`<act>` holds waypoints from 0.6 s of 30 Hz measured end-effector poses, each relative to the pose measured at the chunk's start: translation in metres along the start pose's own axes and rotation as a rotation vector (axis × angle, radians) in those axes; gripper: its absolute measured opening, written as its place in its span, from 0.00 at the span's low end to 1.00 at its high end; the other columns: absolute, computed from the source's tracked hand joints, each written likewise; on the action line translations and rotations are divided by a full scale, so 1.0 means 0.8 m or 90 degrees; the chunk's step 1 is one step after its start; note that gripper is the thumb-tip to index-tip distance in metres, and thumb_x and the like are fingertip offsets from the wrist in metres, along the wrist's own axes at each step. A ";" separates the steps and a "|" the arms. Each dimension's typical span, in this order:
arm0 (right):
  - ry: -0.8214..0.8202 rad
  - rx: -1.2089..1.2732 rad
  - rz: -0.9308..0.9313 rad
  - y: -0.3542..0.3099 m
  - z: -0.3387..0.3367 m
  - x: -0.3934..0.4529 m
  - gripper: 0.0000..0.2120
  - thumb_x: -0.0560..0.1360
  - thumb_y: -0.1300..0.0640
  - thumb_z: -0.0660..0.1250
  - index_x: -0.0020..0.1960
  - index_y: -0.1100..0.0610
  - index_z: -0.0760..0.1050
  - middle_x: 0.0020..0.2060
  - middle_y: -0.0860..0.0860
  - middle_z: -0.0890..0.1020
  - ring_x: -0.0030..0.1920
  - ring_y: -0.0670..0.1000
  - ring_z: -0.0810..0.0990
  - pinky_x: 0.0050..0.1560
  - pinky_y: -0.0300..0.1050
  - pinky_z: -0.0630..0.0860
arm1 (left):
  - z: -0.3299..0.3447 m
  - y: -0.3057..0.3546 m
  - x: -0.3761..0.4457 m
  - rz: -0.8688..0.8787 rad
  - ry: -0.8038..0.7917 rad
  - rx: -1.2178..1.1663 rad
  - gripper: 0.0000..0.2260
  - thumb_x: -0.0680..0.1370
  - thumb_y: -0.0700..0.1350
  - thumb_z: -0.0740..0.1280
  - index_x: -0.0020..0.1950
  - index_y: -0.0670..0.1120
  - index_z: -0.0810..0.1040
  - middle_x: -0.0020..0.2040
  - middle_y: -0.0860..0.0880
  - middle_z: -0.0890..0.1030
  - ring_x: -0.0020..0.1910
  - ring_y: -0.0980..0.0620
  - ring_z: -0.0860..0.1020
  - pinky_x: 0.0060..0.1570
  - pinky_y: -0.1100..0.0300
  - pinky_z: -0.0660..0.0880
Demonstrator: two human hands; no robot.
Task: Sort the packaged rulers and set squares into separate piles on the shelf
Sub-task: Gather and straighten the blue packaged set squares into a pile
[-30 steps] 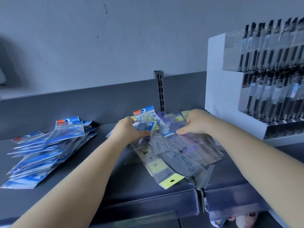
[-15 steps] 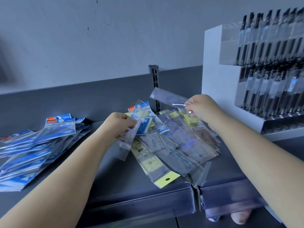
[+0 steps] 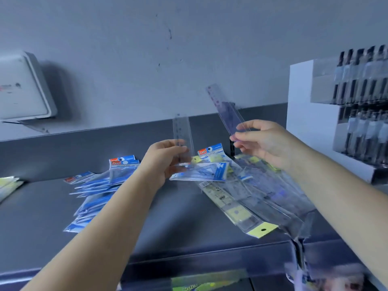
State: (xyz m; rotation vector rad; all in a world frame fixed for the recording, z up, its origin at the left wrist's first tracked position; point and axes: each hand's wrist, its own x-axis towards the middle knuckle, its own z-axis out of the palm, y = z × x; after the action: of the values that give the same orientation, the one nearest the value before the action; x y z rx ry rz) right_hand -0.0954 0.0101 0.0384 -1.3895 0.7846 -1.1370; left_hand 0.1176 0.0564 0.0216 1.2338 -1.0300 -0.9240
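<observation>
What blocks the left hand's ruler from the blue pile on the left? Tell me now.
Nothing visible does. The left hand holds a clear ruler upright above the shelf; the blue-packaged pile lies to its left, with only bare shelf and open air between.

A plain grey painted wall (image 3: 189,49) with small dark marks fills twelve o'clock. At nine o'clock a white rounded plastic box (image 3: 23,87) is mounted on it. A dark grey metal shelf (image 3: 42,217) spans below, and a white tiered pen display stand (image 3: 304,122) sits at three o'clock.
</observation>
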 end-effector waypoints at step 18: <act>-0.143 0.016 0.014 0.013 0.268 -0.011 0.08 0.73 0.67 0.68 0.46 0.56 0.73 0.38 0.54 0.83 0.29 0.44 0.81 0.32 0.34 0.76 | -0.240 0.050 -0.058 0.121 0.145 0.060 0.05 0.76 0.37 0.67 0.49 0.45 0.77 0.36 0.48 0.79 0.25 0.57 0.79 0.21 0.66 0.73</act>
State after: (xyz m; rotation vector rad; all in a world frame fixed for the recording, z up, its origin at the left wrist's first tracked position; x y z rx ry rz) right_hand 0.1045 0.0886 0.0451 -1.4551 0.6208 -0.9510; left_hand 0.2884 0.1600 0.0486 1.2623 -0.9978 -0.5791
